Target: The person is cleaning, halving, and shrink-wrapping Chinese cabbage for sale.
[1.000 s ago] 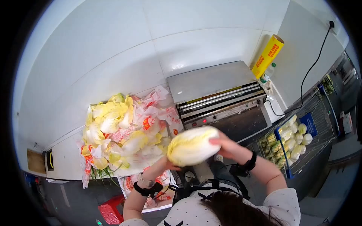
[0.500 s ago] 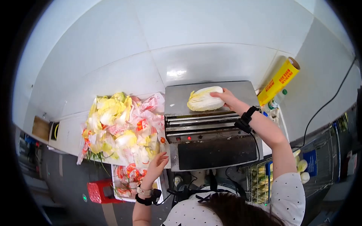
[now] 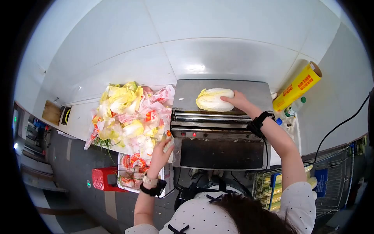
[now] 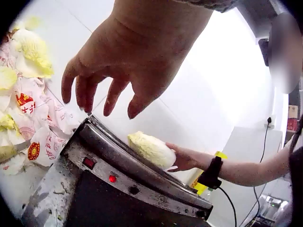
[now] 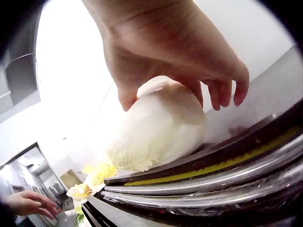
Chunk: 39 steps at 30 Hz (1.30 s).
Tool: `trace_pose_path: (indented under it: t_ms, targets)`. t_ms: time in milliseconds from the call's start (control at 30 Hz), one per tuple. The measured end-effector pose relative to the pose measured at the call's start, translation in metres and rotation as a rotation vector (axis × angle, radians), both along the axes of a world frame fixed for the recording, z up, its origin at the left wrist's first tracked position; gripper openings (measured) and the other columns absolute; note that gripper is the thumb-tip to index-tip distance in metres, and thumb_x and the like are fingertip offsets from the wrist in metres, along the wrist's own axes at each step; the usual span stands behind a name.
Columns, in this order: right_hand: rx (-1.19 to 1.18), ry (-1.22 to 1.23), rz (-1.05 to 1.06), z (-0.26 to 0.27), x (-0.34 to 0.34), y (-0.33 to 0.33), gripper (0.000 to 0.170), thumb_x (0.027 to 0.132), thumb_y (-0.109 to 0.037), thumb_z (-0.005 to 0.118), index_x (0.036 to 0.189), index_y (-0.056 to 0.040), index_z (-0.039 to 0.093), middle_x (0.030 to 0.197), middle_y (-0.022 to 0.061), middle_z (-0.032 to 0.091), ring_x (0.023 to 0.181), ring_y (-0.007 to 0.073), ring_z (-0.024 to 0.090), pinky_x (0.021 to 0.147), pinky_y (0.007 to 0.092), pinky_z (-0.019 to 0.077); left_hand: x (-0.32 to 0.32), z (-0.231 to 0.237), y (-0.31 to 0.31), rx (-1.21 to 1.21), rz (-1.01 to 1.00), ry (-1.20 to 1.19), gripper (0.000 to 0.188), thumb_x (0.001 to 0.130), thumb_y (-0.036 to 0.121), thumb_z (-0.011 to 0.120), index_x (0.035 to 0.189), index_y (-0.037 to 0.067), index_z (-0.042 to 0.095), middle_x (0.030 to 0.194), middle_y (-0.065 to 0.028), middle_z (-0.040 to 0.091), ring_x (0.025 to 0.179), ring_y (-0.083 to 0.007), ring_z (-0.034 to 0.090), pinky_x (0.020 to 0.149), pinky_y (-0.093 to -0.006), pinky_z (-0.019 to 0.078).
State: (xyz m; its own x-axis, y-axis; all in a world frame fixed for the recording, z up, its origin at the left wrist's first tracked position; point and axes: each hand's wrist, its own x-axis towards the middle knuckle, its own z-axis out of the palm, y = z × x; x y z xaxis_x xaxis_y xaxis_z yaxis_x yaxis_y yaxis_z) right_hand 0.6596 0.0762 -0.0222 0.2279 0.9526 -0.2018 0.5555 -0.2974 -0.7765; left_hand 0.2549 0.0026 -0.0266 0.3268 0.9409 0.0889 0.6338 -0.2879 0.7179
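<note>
A pale yellow-white napa cabbage lies on its side on the metal top plate of a film-wrapping machine. My right hand grips its white base end, thumb on one side and fingers on the other, as the right wrist view also shows the hand over the cabbage. My left hand hovers by the machine's front left corner, nearest to the loose leaves. In the left wrist view that hand has loosely bent, spread fingers and holds nothing.
Left of the machine, yellow cabbage leaves and printed plastic bags are heaped on the white counter. A yellow film roll and a bottle stand at right. Below are a cart with more cabbages and a red stool.
The cabbage went from both hands in front of the body onto the machine's top plate. My left hand let go of it and moved left; the right hand keeps its grip.
</note>
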Motion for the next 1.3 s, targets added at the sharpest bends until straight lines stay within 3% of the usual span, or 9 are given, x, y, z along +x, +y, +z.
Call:
trace_pose_path:
  t_ms: [167,333,467,567,600,733,1000,1200,1300]
  targets:
    - [0.049,-0.124,-0.18,-0.004,-0.004,-0.007,0.086,0.066,-0.06,0.064,0.112,0.0114,0.049,0.112,0.0255,0.054,0.103,0.0312,0.055,0.086,0.0369,0.0448,0.034,0.011,0.045,0.405,0.068,0.21,0.018,0.073,0.02,0.067,0.089,0.012,0.065,0.114,-0.0159,0.049,0.112,-0.0339,0.041,0.092,-0.0444,0.0331]
    - [0.261,-0.203,-0.135,0.023,0.021,-0.059,0.05,0.075,-0.042,0.063,0.102,0.0,0.056,0.107,0.019,0.056,0.104,0.031,0.052,0.087,0.0355,0.0421,0.078,0.01,0.074,0.471,0.025,0.32,0.011,0.069,0.014,0.067,0.079,0.015,0.067,0.134,-0.016,0.035,0.128,-0.0347,0.024,0.103,-0.0566,0.0145]
    - [0.417,-0.49,-0.022,0.054,0.026,-0.121,0.016,0.074,-0.016,0.064,0.087,-0.0073,0.06,0.09,0.0108,0.056,0.091,0.0305,0.053,0.078,0.0368,0.0424,0.09,0.014,0.098,0.598,-0.243,0.347,0.01,0.065,0.011,0.067,0.074,0.015,0.067,0.131,-0.0129,0.039,0.127,-0.0325,0.028,0.102,-0.0557,0.0166]
    - [0.48,-0.73,0.203,0.042,0.037,-0.143,0.01,0.07,-0.005,0.062,0.08,-0.0076,0.061,0.081,0.007,0.054,0.084,0.0274,0.052,0.075,0.0367,0.0414,0.085,0.016,0.12,0.613,-0.364,0.285,0.01,0.065,0.011,0.067,0.074,0.015,0.068,0.122,-0.0117,0.046,0.119,-0.0305,0.036,0.1,-0.0501,0.0232]
    - [0.48,-0.766,0.192,0.034,0.036,-0.147,0.007,0.069,-0.006,0.062,0.076,-0.0075,0.061,0.078,0.005,0.053,0.081,0.0249,0.051,0.074,0.0349,0.0401,0.084,0.021,0.121,0.641,-0.329,0.265,0.012,0.065,0.01,0.066,0.076,0.015,0.068,0.105,-0.0083,0.053,0.106,-0.0273,0.043,0.092,-0.0429,0.0304]
    - [0.327,-0.791,0.04,0.006,0.04,-0.143,0.004,0.069,-0.013,0.065,0.07,-0.0091,0.064,0.079,0.0061,0.054,0.085,0.0248,0.051,0.077,0.0347,0.0383,0.077,0.019,0.129,0.609,-0.381,0.304,0.013,0.065,0.01,0.066,0.078,0.014,0.068,0.086,-0.0037,0.052,0.093,-0.0228,0.047,0.083,-0.037,0.0343]
    - [0.123,-0.84,-0.099,-0.005,0.007,-0.123,0.013,0.067,-0.023,0.069,0.068,-0.0108,0.067,0.084,0.0067,0.054,0.093,0.0243,0.049,0.083,0.037,0.0345,0.079,0.015,0.137,0.538,-0.52,0.279,0.01,0.067,0.012,0.066,0.076,0.015,0.068,0.083,-0.0006,0.054,0.089,-0.019,0.049,0.076,-0.0323,0.0337]
    - [0.369,-0.812,0.291,0.011,0.013,-0.118,0.004,0.067,-0.012,0.061,0.07,-0.0097,0.061,0.082,0.0043,0.051,0.09,0.0201,0.049,0.079,0.0309,0.0377,0.079,0.018,0.142,0.546,-0.56,0.281,0.01,0.068,0.011,0.065,0.076,0.014,0.069,0.08,-0.0001,0.054,0.086,-0.018,0.05,0.075,-0.0319,0.0334]
    - [0.448,-1.068,0.592,0.025,0.021,-0.112,0.005,0.068,-0.012,0.056,0.071,-0.0102,0.058,0.081,0.0031,0.049,0.089,0.0178,0.049,0.077,0.0272,0.0387,0.077,0.018,0.146,0.557,-0.561,0.275,0.009,0.068,0.01,0.064,0.076,0.014,0.069,0.079,-0.0005,0.054,0.085,-0.0184,0.05,0.075,-0.0322,0.0337]
